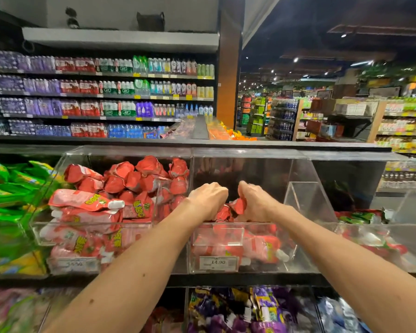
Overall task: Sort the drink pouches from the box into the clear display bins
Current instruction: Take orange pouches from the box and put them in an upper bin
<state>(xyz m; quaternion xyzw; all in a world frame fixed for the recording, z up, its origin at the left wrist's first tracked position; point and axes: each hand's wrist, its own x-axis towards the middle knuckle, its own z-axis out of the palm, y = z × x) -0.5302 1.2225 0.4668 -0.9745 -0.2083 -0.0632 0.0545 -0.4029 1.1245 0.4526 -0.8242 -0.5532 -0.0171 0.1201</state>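
Nearest, below the fingers, a lower bin holds purple pouches (238,311), too blurred to read. Above them a dark shelf edge (226,280) carries a row of clear bins. On the front wall of the middle clear bin (308,195), under the fingers, a price tag (218,262) reads "14.90"; the smaller print I cannot read. Both hands reach into this bin. The left hand (208,200) and the right hand (255,203) have their fingers curled around a bunch of red drink pouches (235,207), held between them above more red pouches with white caps.

Left of the fingers, a neighbour bin (46,236) is full of the same pouches; their yellow-green lettering and its tag are blurred. Further left lie green packs (10,188).

Far behind the fingers, wall shelves (101,94) carry bottled water and drinks with yellow price strips. Right of them stands a brown pillar (228,68), then store aisles (346,116) under ceiling lamps.
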